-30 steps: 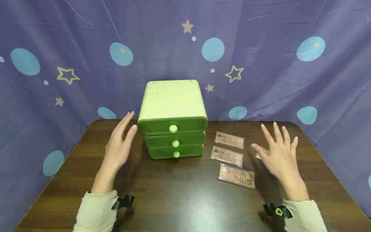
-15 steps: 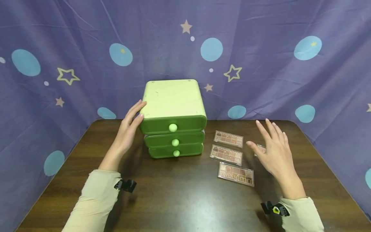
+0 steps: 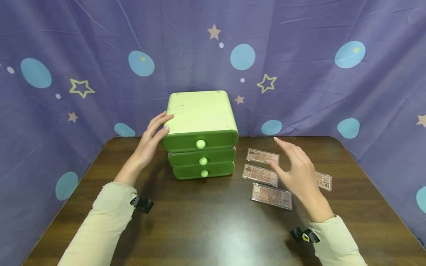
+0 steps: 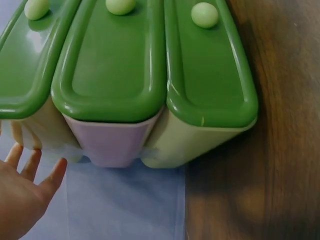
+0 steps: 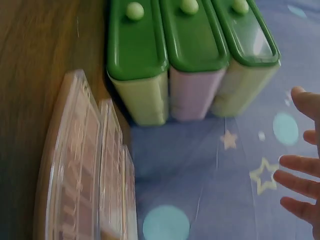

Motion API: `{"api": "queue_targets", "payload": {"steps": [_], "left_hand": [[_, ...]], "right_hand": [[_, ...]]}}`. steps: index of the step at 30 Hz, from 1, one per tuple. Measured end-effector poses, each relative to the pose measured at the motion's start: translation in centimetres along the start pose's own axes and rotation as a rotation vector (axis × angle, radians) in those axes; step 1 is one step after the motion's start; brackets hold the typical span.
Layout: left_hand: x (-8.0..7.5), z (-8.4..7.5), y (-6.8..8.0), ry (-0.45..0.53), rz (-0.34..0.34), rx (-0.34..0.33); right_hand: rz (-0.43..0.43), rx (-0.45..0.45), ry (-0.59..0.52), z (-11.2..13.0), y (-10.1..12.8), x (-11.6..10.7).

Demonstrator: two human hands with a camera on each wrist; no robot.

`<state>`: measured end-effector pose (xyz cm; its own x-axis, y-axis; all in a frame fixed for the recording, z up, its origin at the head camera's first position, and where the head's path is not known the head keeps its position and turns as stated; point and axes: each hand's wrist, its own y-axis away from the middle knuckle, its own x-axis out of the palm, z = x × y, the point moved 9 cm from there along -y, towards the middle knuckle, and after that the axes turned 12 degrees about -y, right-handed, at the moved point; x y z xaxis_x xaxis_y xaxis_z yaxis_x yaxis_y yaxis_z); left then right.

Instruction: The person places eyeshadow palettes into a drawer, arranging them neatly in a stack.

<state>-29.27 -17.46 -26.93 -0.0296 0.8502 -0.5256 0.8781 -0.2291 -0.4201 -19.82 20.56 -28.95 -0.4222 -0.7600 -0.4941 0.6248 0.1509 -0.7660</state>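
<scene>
A small drawer unit [image 3: 201, 114] with a pale green top and three green drawers, each with a round knob, stands at the table's back. My left hand [image 3: 148, 144] lies against its upper left edge, fingertips touching the top, fingers fairly straight. In the left wrist view, that hand [image 4: 25, 195] is beside the unit's side wall. My right hand [image 3: 297, 173] hovers with fingers extended and thumb apart, holding nothing. Left of it lie three eyeshadow palettes: a back one [image 3: 256, 155], a middle one [image 3: 259, 174] and a front one [image 3: 271, 197]. Another palette [image 3: 324, 181] is partly hidden behind the hand.
The brown wooden table [image 3: 199, 214] carries everything. Behind it hangs a purple curtain [image 3: 186, 44] with stars and blue spots. Each sleeve has a black wrist camera, one on the left [image 3: 142, 204] and one on the right [image 3: 304, 235].
My left hand has moved right and forward, from beside the drawer unit onto its top left edge. The right hand has moved left toward the palettes, uncovering more of the rightmost one.
</scene>
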Motion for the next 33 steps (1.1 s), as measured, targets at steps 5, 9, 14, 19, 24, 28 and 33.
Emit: {"api": "queue_targets", "payload": {"steps": [5, 9, 14, 19, 24, 28, 33], "left_hand": [[0.1, 0.3, -0.2, 0.014, 0.044, -0.009], [0.2, 0.3, -0.4, 0.009, 0.049, 0.007], [0.0, 0.4, -0.7, -0.007, 0.023, 0.017], [-0.4, 0.5, -0.7, -0.011, 0.002, 0.018], [-0.5, 0.5, -0.7, -0.013, 0.006, 0.019], [-0.5, 0.4, -0.6, -0.036, 0.012, 0.023], [-0.3, 0.1, -0.6, -0.05, 0.025, 0.031]], "right_hand": [[0.028, -0.03, -0.129, 1.9, -1.2, 1.8], [0.076, -0.021, -0.239, 3.2, -2.1, 3.6], [0.141, 0.013, -0.366, 4.8, -3.2, 6.0], [0.182, 0.069, -0.462, 5.9, -4.5, 8.3], [0.203, 0.109, -0.508, 7.0, -5.4, 10.4], [0.207, 0.122, -0.543, 7.5, -5.8, 11.8], [0.21, 0.097, -0.553, 8.2, -6.1, 12.8]]}}
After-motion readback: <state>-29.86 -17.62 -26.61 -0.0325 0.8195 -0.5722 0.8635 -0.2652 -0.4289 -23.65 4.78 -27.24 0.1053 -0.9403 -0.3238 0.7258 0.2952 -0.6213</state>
